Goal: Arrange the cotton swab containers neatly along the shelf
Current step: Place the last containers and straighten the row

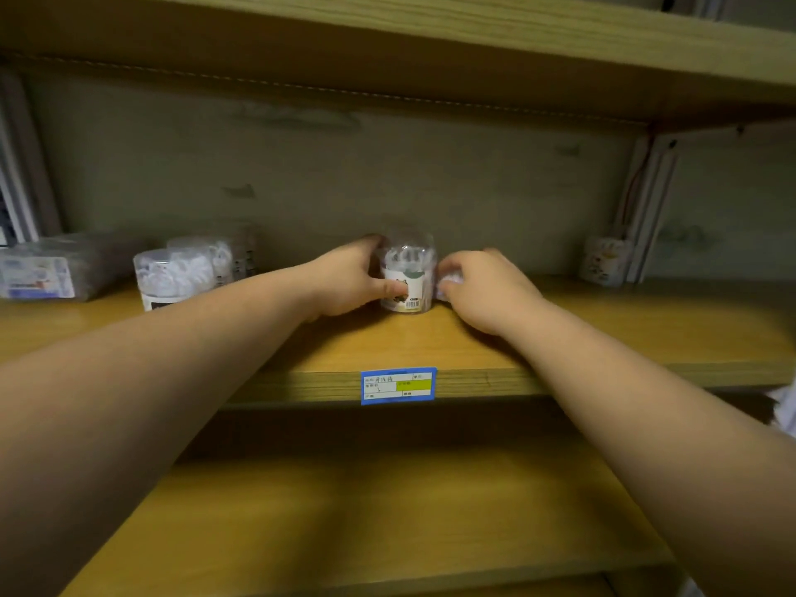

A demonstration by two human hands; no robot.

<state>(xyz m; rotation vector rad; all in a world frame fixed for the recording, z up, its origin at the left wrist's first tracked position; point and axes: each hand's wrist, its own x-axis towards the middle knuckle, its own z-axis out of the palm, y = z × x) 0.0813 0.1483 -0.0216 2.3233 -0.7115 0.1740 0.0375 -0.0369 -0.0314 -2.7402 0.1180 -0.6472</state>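
Both arms reach deep over the middle shelf, and the hands meet at a round cotton swab container standing upright near the shelf's centre, close to the back wall. The left hand grips it from its 9 o'clock side: the thumb lies across the printed label and the fingers curl round behind, probably so the tub can be slid or turned without tipping. The right hand sits just at the tub's 3 o'clock, fingers curled. Something pale and blurred shows at its fingertips, perhaps a second container, but I cannot tell whether it holds that or merely steadies the first.

Toward 9 o'clock along the shelf, well apart from the held tub, stand two more round swab tubs close together, one behind the other, and beyond them a flat clear pack. At 3 o'clock, against the upright post, sits a lone small container. A blue shelf label marks the front edge directly below the hands, so the held tub seems to be getting centred above it.
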